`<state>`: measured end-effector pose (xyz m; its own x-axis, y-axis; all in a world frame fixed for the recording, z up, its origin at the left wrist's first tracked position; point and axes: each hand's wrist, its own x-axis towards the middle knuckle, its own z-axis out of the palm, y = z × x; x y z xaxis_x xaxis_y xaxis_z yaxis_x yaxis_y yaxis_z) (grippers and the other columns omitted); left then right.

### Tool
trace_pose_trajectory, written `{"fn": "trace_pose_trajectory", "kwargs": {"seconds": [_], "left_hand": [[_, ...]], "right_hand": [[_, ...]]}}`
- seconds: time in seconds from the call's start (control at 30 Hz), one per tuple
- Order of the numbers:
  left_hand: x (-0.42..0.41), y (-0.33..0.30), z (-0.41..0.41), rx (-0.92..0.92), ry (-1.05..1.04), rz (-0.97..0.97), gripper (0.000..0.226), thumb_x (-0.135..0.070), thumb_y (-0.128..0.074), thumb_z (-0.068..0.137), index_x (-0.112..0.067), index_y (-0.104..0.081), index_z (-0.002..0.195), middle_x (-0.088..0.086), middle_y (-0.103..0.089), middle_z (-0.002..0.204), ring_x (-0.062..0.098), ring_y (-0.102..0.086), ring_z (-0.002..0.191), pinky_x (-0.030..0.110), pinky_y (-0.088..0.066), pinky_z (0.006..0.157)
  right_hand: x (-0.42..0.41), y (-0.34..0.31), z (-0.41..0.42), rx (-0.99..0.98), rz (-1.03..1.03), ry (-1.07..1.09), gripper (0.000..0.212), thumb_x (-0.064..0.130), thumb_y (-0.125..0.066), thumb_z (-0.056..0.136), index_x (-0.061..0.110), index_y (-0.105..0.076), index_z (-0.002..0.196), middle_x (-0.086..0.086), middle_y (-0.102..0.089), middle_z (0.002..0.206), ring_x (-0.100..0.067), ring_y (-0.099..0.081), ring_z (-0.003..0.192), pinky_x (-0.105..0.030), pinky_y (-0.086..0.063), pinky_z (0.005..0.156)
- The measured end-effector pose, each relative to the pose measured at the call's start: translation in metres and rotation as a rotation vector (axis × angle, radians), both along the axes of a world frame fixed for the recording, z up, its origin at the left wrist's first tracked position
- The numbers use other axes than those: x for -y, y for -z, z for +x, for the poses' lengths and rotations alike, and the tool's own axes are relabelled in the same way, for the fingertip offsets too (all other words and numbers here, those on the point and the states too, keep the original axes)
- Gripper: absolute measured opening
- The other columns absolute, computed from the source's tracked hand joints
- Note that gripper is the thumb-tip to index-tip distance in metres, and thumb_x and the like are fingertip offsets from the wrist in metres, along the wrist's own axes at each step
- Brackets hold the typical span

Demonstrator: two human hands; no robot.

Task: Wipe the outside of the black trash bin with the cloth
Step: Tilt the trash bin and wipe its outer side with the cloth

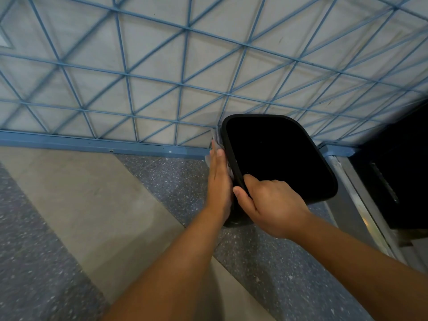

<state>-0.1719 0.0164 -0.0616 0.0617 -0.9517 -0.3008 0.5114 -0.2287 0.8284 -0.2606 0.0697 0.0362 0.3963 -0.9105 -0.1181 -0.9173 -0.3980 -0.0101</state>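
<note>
Black trash bin (280, 156) standing on speckled floor (176, 181) against a wall with blue lattice lines (180, 84), just beside a dark doorway (398, 170) at right. No brand, label or writing readable anywhere on it. Left hand (218, 181) laid flat, fingers extended, pressing a pale cloth (214, 141) against the bin's left outer side; only edges of cloth showing past the fingertips. Right hand (266, 202) closed over the near rim, thumb outside, fingers curled inside.
</note>
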Motion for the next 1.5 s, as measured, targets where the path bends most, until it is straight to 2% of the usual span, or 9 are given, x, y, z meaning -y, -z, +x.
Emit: {"fn": "trace_pose_trajectory", "kwargs": {"seconds": [0.4, 0.57, 0.7, 0.9, 1.0, 1.13, 1.23, 1.37, 1.5], "left_hand": [[0.017, 0.012, 0.003, -0.078, 0.001, 0.1, 0.078, -0.079, -0.049, 0.089, -0.024, -0.06, 0.144, 0.006, -0.064, 0.144, 0.022, -0.059, 0.137, 0.047, -0.04, 0.122], [0.006, 0.002, 0.001, 0.008, -0.023, -0.027, 0.05, -0.052, -0.038, 0.109, -0.024, -0.053, 0.149, -0.027, -0.06, 0.13, -0.013, -0.055, 0.12, 0.012, -0.042, 0.108], [-0.001, 0.018, 0.01, -0.083, -0.079, 0.081, 0.059, -0.063, -0.048, 0.097, -0.025, -0.065, 0.139, 0.002, -0.07, 0.136, 0.018, -0.063, 0.131, 0.047, -0.042, 0.121], [-0.036, 0.013, 0.029, -0.049, -0.142, 0.068, 0.048, -0.047, -0.036, 0.111, -0.022, -0.055, 0.148, -0.003, -0.06, 0.147, 0.012, -0.053, 0.139, 0.038, -0.036, 0.124], [-0.064, 0.017, 0.01, -0.052, -0.065, -0.066, 0.054, -0.062, -0.039, 0.104, -0.034, -0.051, 0.148, -0.005, -0.059, 0.15, 0.007, -0.049, 0.145, 0.04, -0.032, 0.128], [-0.077, 0.032, -0.025, 0.106, -0.012, -0.077, 0.056, -0.097, -0.033, 0.079, -0.089, -0.017, 0.131, 0.0, -0.02, 0.174, 0.027, -0.02, 0.161, 0.062, -0.024, 0.127], [-0.062, 0.03, -0.022, 0.08, -0.061, -0.036, 0.076, -0.097, -0.033, 0.079, -0.067, -0.019, 0.148, -0.005, -0.013, 0.175, 0.019, -0.011, 0.163, 0.054, -0.017, 0.131], [-0.066, 0.007, -0.028, 0.095, -0.107, -0.12, 0.036, -0.06, -0.027, 0.106, -0.066, -0.018, 0.141, -0.024, -0.008, 0.168, 0.001, 0.001, 0.16, 0.039, -0.008, 0.134], [-0.064, 0.017, -0.022, 0.117, -0.093, -0.082, 0.072, -0.086, -0.026, 0.088, -0.057, -0.017, 0.154, -0.014, -0.012, 0.174, 0.007, -0.004, 0.162, 0.043, -0.011, 0.133]], "right_hand": [[0.001, 0.003, -0.002, 0.024, -0.012, -0.006, 0.031, 0.049, -0.022, 0.099, 0.025, -0.035, 0.085, 0.002, -0.054, 0.068, -0.023, -0.058, 0.062, -0.038, -0.045, 0.056], [0.002, 0.004, -0.002, 0.02, -0.014, 0.0, 0.037, 0.053, -0.014, 0.094, 0.025, -0.036, 0.086, 0.003, -0.053, 0.067, -0.022, -0.058, 0.061, -0.039, -0.047, 0.058], [0.002, 0.003, 0.001, 0.025, 0.001, 0.006, 0.034, 0.051, -0.019, 0.098, 0.024, -0.037, 0.088, -0.003, -0.061, 0.075, -0.027, -0.061, 0.069, -0.038, -0.043, 0.06], [0.001, 0.001, 0.009, 0.014, 0.003, 0.022, 0.032, 0.047, -0.019, 0.1, 0.024, -0.037, 0.088, 0.0, -0.054, 0.071, -0.026, -0.061, 0.07, -0.036, -0.039, 0.058], [0.002, 0.002, 0.009, 0.023, 0.004, 0.018, 0.033, 0.048, -0.019, 0.099, 0.023, -0.037, 0.086, -0.002, -0.057, 0.073, -0.028, -0.061, 0.073, -0.036, -0.036, 0.059], [0.003, 0.005, 0.007, 0.05, -0.002, 0.005, 0.039, 0.052, -0.015, 0.094, 0.023, -0.039, 0.084, 0.001, -0.055, 0.069, -0.025, -0.058, 0.065, -0.036, -0.038, 0.057], [0.003, 0.006, 0.006, 0.058, -0.017, -0.002, 0.042, 0.054, -0.012, 0.091, 0.024, -0.039, 0.083, 0.002, -0.054, 0.067, -0.025, -0.058, 0.065, -0.037, -0.039, 0.058], [0.003, 0.006, 0.006, 0.073, -0.01, 0.008, 0.047, 0.058, -0.009, 0.09, 0.024, -0.041, 0.083, 0.001, -0.055, 0.066, -0.021, -0.057, 0.061, -0.041, -0.046, 0.059], [0.004, 0.004, 0.007, 0.069, -0.007, 0.013, 0.042, 0.055, -0.012, 0.091, 0.025, -0.039, 0.081, 0.005, -0.049, 0.061, -0.018, -0.052, 0.057, -0.036, -0.04, 0.056]]}}
